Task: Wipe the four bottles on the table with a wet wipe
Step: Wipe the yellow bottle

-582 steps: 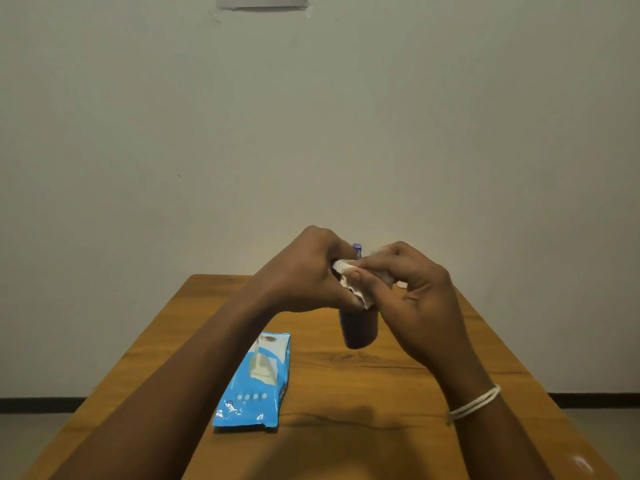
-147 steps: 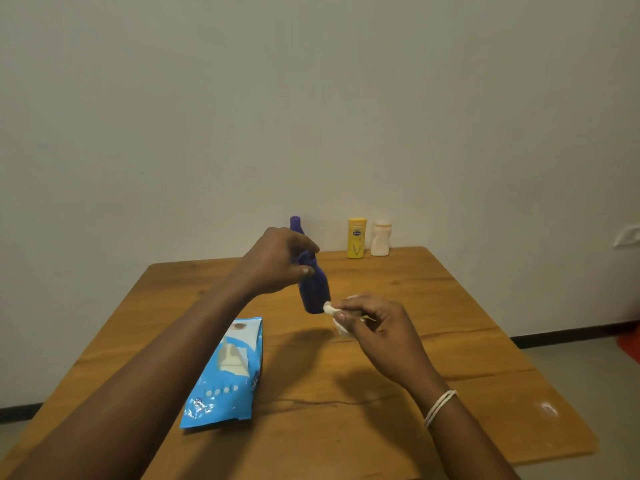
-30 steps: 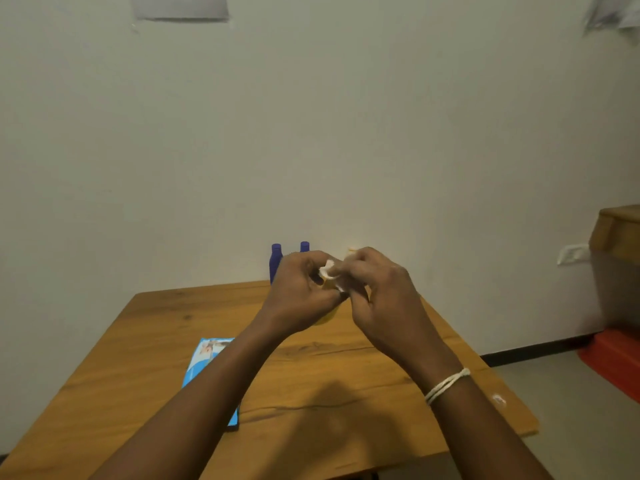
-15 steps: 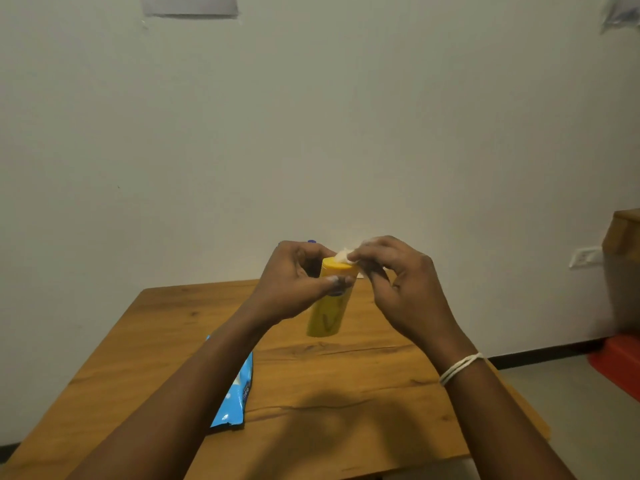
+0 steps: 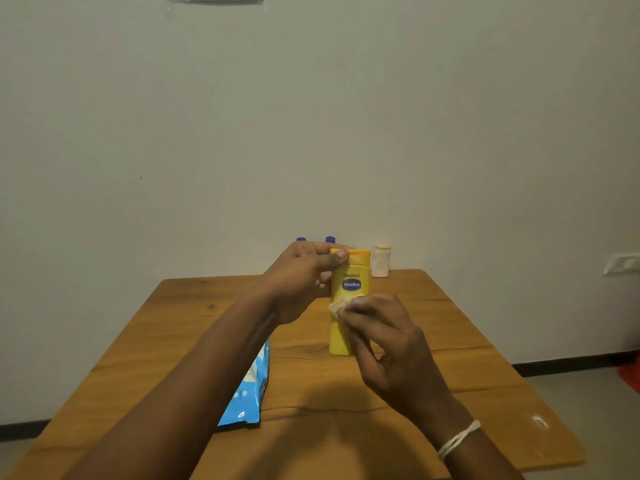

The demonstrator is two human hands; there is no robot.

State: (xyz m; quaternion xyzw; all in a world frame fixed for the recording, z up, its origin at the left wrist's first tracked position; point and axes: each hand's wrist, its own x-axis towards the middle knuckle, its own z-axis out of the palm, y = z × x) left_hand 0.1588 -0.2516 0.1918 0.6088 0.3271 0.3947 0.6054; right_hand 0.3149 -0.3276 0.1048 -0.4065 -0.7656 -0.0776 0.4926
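Head view: my left hand (image 5: 304, 282) grips the yellow plastic lotion bottle (image 5: 349, 303) at its cap, upright above the wooden desk (image 5: 450, 341). My right hand (image 5: 388, 344), pinching the white wet wipe (image 5: 341, 305), has dropped from cap to body since half a second ago. Third bottle under way, I judge. Two purple bottle caps (image 5: 330, 239) peek behind my left hand, bodies hidden; white bottle (image 5: 381, 261) waits at the wall. Blue wipe packet (image 5: 251, 393) partly covered by my forearm.

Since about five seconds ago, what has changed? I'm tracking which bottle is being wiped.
The left hand has let go of the blue bottle and now grips the yellow bottle near its cap; the right hand rubs the wipe on its front. The wipes pack stays on the table, the white bottle at the back.
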